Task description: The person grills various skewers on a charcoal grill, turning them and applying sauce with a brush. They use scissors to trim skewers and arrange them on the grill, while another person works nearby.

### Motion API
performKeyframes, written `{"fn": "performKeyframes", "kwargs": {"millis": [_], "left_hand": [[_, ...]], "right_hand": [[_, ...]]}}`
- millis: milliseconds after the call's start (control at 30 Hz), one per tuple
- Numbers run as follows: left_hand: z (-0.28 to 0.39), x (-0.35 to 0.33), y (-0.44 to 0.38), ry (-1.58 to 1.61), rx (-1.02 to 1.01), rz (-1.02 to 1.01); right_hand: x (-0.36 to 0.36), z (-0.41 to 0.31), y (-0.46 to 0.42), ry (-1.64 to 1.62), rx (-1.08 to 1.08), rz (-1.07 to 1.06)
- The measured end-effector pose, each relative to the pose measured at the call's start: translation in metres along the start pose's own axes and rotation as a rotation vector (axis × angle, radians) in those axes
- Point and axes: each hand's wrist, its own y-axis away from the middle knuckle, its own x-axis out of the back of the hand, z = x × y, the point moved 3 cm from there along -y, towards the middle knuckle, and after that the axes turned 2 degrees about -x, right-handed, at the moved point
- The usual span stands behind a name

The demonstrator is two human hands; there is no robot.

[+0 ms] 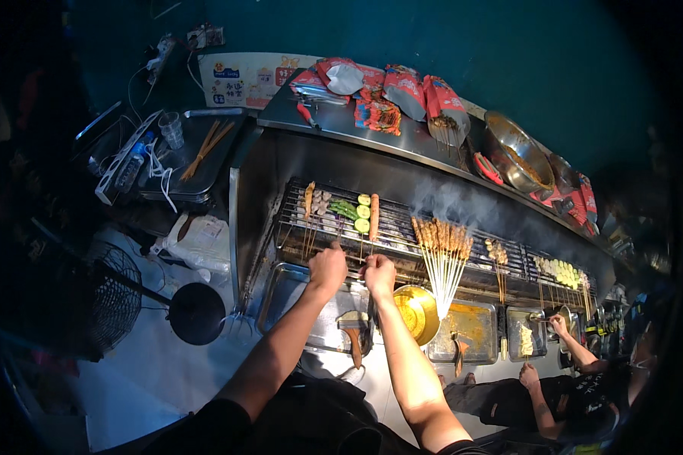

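Observation:
My left hand (328, 267) is at the front edge of the charcoal grill (398, 222), its fingers closed around the stick of a green pepper skewer (344, 210). Beside it, my right hand (380, 274) pinches the stick below a sausage (374, 217). Zucchini slices (362, 213) on a skewer lie between the peppers and the sausage. Further left on the grate are grey meat pieces (321, 202) and a browned skewer (309, 198). A fan of browned meat skewers (443, 242) smokes right of my hands.
Below the grill sit metal trays (284, 307), a basting brush (353, 335) and a bowl of yellow sauce (415, 313). Red bags (404, 91) and a steel bowl (518, 151) occupy the back shelf. At right a co-worker (569, 392) handles a skewer (526, 341) over a tray.

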Motion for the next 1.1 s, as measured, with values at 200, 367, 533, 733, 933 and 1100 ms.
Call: {"fn": "performKeyframes", "kwargs": {"millis": [200,367,533,733,933,1100], "left_hand": [[-0.017,0.007,0.004,0.214,0.001,0.155],[-0.017,-0.010,0.014,1.062,0.075,0.060],[0.011,-0.025,0.026,1.724,0.312,-0.224],[0.007,-0.037,0.025,1.844,0.400,-0.279],[0.012,-0.030,0.027,2.136,0.348,-0.378],[0.005,-0.052,0.025,2.185,0.356,-0.469]], "right_hand": [[-0.007,-0.019,0.009,-0.744,-0.341,-0.232],[0.000,-0.013,0.008,-0.834,-0.332,-0.257],[0.001,0.003,0.017,-0.927,-0.323,-0.267],[-0.008,0.004,0.018,-0.672,-0.207,-0.190],[-0.013,0.004,0.019,-0.687,-0.192,-0.200],[-0.014,0.007,0.019,-0.716,-0.197,-0.196]]}}
